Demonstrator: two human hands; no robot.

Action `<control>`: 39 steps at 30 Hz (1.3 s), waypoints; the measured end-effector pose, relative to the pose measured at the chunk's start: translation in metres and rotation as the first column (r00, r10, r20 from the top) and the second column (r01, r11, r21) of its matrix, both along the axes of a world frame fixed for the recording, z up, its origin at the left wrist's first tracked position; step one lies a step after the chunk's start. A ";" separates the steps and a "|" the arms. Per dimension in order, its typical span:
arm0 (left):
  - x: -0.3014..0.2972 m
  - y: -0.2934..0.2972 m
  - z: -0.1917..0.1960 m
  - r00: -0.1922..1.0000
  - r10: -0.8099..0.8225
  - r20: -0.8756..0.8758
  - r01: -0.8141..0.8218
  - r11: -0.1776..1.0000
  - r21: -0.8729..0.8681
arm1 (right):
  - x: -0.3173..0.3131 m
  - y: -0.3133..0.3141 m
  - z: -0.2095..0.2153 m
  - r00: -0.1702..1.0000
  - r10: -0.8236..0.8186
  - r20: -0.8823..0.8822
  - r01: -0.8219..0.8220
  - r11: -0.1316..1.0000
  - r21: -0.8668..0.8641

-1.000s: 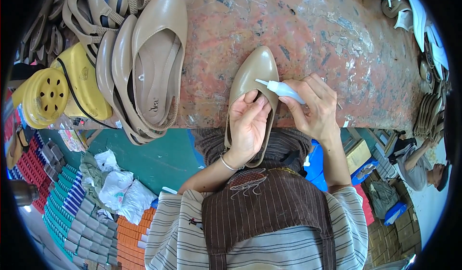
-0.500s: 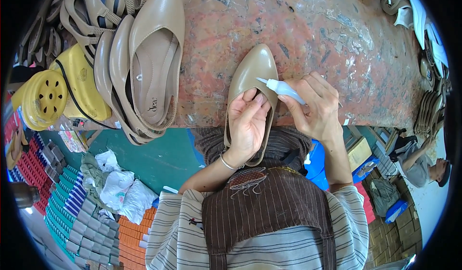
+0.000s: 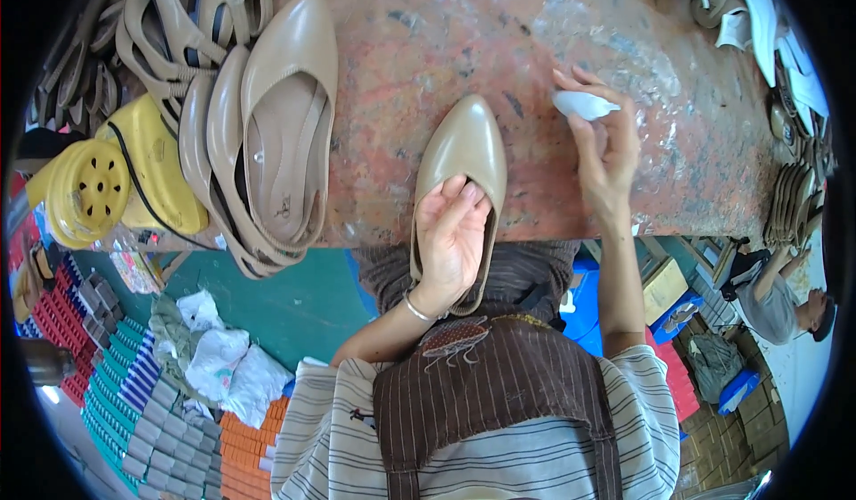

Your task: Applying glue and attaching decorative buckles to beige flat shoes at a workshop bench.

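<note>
A tan pointed-toe shoe [image 3: 462, 139] rests at the table's front edge, toe pointing away from me and heel strap toward my lap. My left hand [image 3: 450, 237] is closed on it, fingers tucked into the shoe's opening under the toe part. Off to the right and above the table, my right hand [image 3: 608, 148] grips a small white squeeze bottle [image 3: 584, 105] between thumb and fingers, apart from the shoe. Part of the bottle is hidden by the fingers.
Several tan shoes [image 3: 290, 143] are stacked at the table's left, beside a yellow clog [image 3: 85, 183]. More shoes and white shoe parts [image 3: 758, 18] lie along the right side. The table [image 3: 419, 45] has a worn, stained red top. A person [image 3: 776, 295] is at far right.
My right hand has drawn the bottle away from the shoe, up and to the right, and turned it. The left hand and shoe have shifted slightly left.
</note>
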State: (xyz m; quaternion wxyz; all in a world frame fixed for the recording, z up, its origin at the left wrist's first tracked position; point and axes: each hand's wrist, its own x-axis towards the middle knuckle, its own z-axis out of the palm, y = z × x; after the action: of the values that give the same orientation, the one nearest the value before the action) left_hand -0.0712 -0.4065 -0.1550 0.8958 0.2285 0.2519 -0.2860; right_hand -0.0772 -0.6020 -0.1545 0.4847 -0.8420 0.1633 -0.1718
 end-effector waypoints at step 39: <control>0.004 0.006 -0.004 0.998 -0.015 0.056 0.020 0.996 -0.090 | -0.001 0.075 0.046 0.972 0.147 -0.182 0.073 0.547 0.834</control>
State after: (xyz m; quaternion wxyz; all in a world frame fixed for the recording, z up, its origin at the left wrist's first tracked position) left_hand -0.0676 -0.4004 -0.1587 0.9093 0.1977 0.2116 -0.2988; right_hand -0.0778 -0.5274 -0.1086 0.8076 -0.5270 0.2623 0.0357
